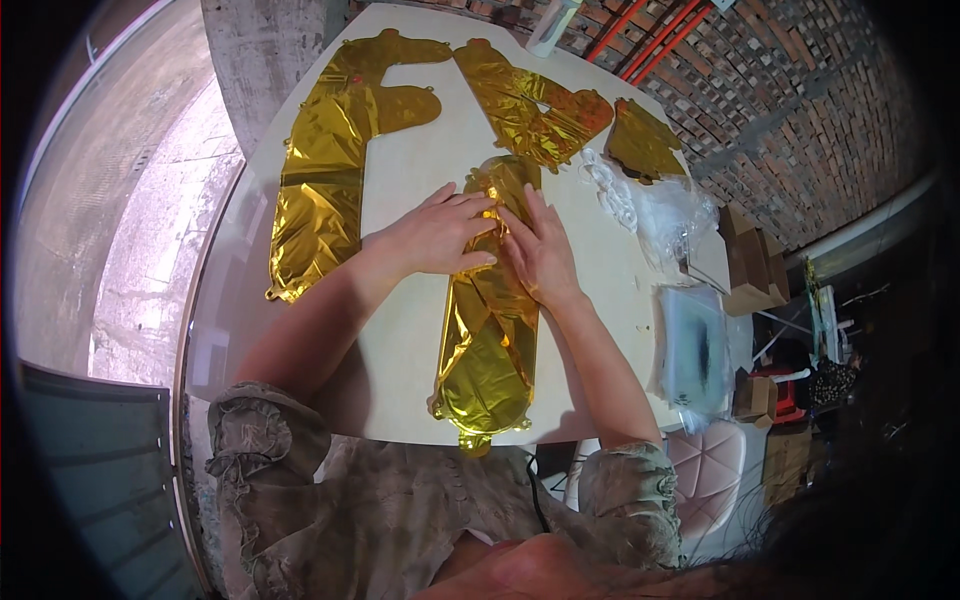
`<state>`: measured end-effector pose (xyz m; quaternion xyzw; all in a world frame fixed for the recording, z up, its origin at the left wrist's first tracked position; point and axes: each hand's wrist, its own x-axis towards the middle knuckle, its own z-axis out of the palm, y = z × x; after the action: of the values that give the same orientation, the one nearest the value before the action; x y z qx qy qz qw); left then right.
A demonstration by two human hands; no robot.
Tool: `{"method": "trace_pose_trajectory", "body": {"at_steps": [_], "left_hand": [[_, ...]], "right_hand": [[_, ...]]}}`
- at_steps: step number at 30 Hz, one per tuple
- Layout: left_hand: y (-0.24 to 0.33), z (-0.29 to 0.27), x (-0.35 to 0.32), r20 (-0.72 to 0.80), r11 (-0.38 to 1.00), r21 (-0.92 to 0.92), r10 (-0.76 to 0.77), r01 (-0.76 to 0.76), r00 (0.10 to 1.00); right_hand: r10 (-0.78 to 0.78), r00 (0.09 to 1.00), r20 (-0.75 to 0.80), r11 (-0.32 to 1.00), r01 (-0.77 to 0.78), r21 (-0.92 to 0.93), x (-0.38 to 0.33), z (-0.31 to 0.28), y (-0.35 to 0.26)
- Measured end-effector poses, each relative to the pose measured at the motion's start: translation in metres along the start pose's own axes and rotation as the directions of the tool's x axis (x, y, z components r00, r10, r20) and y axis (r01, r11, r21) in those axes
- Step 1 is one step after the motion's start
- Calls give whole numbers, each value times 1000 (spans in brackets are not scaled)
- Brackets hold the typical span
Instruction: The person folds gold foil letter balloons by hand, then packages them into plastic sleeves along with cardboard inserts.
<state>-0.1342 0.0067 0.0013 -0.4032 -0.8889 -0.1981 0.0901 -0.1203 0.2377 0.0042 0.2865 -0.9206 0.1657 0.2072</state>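
Note:
A long, narrow gold foil balloon (487, 375), flat and uninflated, lies lengthwise in front of me on the pale table. Its rounded near end with small tabs reaches the table's front edge. My left hand (440, 235) rests across its upper half, fingers stretched out over the foil. Lying along the right side of the same balloon is my right hand (540, 245), its fingers extended and apart. Creases run through the foil below both hands. To the left lies a flat gold balloon shaped like an F (322, 190). Beyond my hands is another gold letter balloon (510, 95) with a small opening.
A folded gold foil piece (643, 142) lies at the far right of the table (600, 350). Crumpled clear plastic (665, 220) and a stack of clear bags (693, 345) are nearer. Cardboard boxes (752, 265) and a quilted chair (708, 470) stand at right, by a brick wall (770, 120).

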Motion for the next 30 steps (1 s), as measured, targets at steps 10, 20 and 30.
{"method": "trace_pose_trajectory", "body": {"at_steps": [10,20,30], "left_hand": [[-3,1,3,2,1000,18,-1,1,1000],[-10,1,21,-96,979,203,12,8,995],[-17,1,32,101,973,227,24,-46,995]], "right_hand": [[-6,1000,7,990,7,-140,-3,10,5],[-12,998,67,990,22,-142,-3,13,6],[118,989,88,981,-130,143,8,-8,11]]}}
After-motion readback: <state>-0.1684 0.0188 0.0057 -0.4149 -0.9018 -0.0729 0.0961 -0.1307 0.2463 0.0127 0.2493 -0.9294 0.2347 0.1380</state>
